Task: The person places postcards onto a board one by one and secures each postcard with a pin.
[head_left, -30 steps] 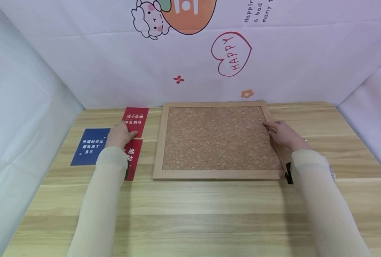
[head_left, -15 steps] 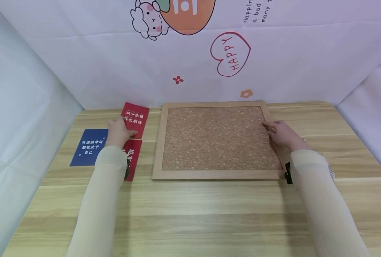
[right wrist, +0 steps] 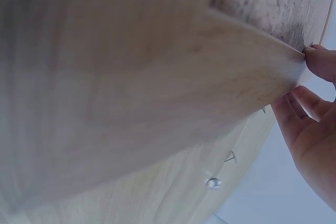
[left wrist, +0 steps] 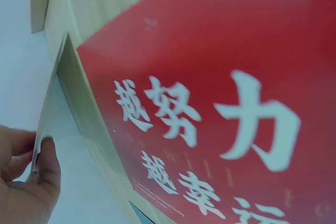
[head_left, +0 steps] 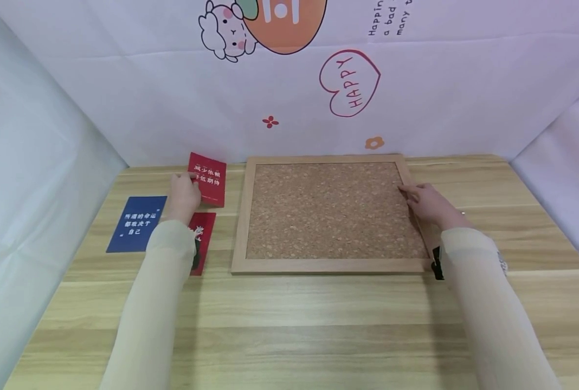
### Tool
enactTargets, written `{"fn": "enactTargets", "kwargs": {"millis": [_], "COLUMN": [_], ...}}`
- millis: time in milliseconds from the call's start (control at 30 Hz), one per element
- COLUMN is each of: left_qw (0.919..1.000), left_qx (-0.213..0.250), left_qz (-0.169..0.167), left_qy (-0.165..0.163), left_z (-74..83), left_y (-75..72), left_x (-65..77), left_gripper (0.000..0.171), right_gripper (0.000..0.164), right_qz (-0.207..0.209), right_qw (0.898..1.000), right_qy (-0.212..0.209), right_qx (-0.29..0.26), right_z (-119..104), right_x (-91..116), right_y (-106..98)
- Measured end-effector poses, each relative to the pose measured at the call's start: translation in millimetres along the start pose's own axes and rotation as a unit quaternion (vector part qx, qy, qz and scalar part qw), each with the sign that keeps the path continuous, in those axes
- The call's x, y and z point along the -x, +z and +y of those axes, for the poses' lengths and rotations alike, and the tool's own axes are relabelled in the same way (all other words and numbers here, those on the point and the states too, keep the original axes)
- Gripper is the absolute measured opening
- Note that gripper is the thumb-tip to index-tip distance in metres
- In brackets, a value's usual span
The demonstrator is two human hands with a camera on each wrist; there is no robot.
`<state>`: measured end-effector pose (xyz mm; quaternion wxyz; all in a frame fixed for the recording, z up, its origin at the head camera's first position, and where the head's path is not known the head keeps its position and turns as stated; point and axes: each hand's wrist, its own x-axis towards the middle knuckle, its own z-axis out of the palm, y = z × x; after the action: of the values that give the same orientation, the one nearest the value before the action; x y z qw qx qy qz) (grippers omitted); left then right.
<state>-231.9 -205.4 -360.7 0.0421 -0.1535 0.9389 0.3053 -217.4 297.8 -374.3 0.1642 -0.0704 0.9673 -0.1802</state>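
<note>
My left hand (head_left: 184, 196) pinches the left edge of a red card (head_left: 211, 181) with white lettering. In the left wrist view the lifted card (left wrist: 55, 95) appears nearly edge-on, held between thumb and fingers. A second red card (head_left: 204, 238) lies flat just below it, partly covered by my sleeve. Left of my hand is a blue card (head_left: 137, 225) with white lettering. My right hand (head_left: 430, 205) grips the right side of a wood-framed corkboard (head_left: 338, 211). In the right wrist view, the thumb is on top of the frame (right wrist: 252, 61) and the fingers are at its outer side.
Several metal thumbtacks (right wrist: 213, 183) sit on the wooden table (head_left: 309, 325) beyond the board's right side. A white printed cloth (head_left: 182, 108) rises behind the table, with cloth at both sides too. A black object (head_left: 438, 264) shows beside my right sleeve.
My left hand has lifted the upper red card off the table, tilting it and shifting it slightly away from the lower card. My right hand stays on the corkboard frame.
</note>
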Motion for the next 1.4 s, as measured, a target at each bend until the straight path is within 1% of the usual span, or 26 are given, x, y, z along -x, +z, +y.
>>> {"fn": "enactTargets", "kwargs": {"millis": [167, 267, 500, 700, 900, 1100, 1233, 1300, 1400], "left_qw": [0.9991, 0.9984, 0.9963, 0.9941, 0.9932, 0.9909, 0.9887, 0.9879, 0.986], "left_qx": [0.042, 0.055, 0.069, 0.094, 0.105, 0.123, 0.132, 0.132, 0.132], "left_qz": [0.005, 0.013, 0.035, 0.029, 0.01, -0.021, -0.033, -0.046, -0.074], "left_qy": [0.0, 0.007, 0.039, 0.047, 0.049, 0.05, 0.064, 0.067, 0.07], "left_z": [4.4, 8.3, 17.8, 26.5, 33.3, 40.9, 45.6, 47.5, 50.0], "left_y": [-1.3, -1.8, -3.1, -1.5, 1.2, 10.2, 17.4, 20.6, 24.4], "left_x": [0.7, 1.4, 4.3, 5.5, 10.4, 11.8, 10.6, 11.5, 14.6], "left_gripper": [0.044, 0.044, 0.039, 0.038, 0.036, 0.036, 0.034, 0.034, 0.035], "right_gripper": [0.049, 0.049, 0.049, 0.049, 0.049, 0.049, 0.049, 0.049, 0.049], "right_qz": [-0.002, -0.002, -0.002, 0.0, -0.005, -0.003, -0.003, -0.004, -0.005], "right_qw": [1.0, 1.0, 1.0, 1.0, 1.0, 1.0, 1.0, 1.0, 1.0], "right_qy": [0.0, 0.0, 0.001, 0.003, 0.002, 0.003, 0.004, 0.005, 0.006], "right_qx": [-0.002, -0.002, 0.0, -0.001, -0.004, -0.006, -0.009, -0.008, -0.007], "right_z": [0, 1, 0, 0, -2, -1, -1, -1, -1], "right_x": [0, -1, -1, -1, 1, 1, 1, 1, 1], "right_y": [0, 0, -1, -2, -2, -1, -1, -1, -1]}}
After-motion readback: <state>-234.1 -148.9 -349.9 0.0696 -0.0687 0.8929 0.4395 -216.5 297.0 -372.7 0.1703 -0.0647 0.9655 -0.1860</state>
